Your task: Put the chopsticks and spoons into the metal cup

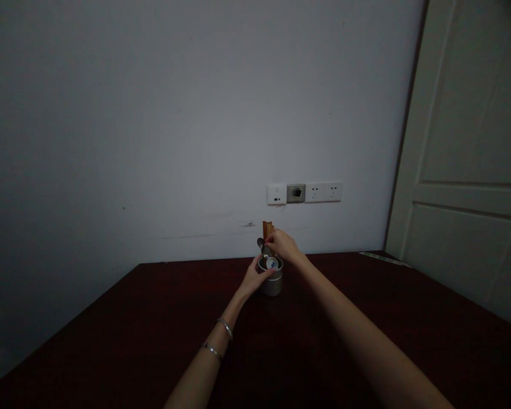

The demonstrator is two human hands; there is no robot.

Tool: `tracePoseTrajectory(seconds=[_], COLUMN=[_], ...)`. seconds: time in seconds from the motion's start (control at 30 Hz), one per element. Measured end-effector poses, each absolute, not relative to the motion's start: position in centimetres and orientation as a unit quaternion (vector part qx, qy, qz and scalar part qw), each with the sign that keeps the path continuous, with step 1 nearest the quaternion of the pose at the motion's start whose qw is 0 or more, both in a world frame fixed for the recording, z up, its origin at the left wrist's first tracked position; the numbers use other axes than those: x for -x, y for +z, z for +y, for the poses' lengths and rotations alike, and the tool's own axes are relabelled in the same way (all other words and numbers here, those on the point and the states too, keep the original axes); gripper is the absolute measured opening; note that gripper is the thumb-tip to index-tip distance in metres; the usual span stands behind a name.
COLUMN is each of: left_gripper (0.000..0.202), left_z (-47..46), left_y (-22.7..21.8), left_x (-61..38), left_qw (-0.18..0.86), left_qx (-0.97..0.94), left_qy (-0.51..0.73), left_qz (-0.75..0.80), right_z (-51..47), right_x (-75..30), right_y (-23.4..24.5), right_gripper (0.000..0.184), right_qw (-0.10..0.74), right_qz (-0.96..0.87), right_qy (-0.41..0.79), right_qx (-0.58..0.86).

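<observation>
A silver-grey cylindrical holder (272, 287) stands upright on the dark red table. Its open top carries wooden chopsticks (267, 229), metal spoons (260, 243) and a white spoon (272, 263) with a blue mark, its bowl at the rim. Thumb and fingers of my left hand (255, 277) curl around the holder's upper left side. Above the rim, my right hand (281, 244) is closed in a pinch at a metal spoon (266, 250), just in front of the chopsticks. Part of the chopsticks is hidden behind my right hand.
The dark red table (162, 324) reaches back to a pale wall (187, 142). Wall sockets (323, 192) and a switch plate (296, 193) sit above the holder. A panelled door (464, 159) stands on the right. A light strip (383, 258) lies along the table's far right edge.
</observation>
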State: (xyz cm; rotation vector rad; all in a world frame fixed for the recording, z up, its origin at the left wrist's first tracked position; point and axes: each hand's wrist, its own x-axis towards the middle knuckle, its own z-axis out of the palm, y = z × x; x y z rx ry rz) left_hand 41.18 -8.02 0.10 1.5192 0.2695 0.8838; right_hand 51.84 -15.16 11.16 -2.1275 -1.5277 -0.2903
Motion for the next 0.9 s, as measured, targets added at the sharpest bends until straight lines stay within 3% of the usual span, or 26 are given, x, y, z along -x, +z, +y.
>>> tracePoseTrajectory(seconds=[0.9], left_gripper=[0.061], left_z=[-8.01], left_y=[0.1], left_x=[-40.98], left_qw=[0.609], left_qx=[-0.677], left_qy=[0.389], left_qz=[0.141], right_z=[-15.44], right_x=[-52.6], right_y=[10.51], right_gripper=[0.02], right_qw=[0.262], right_qz=[-0.512], right_qy=[-0.11], right_qx=[0.811])
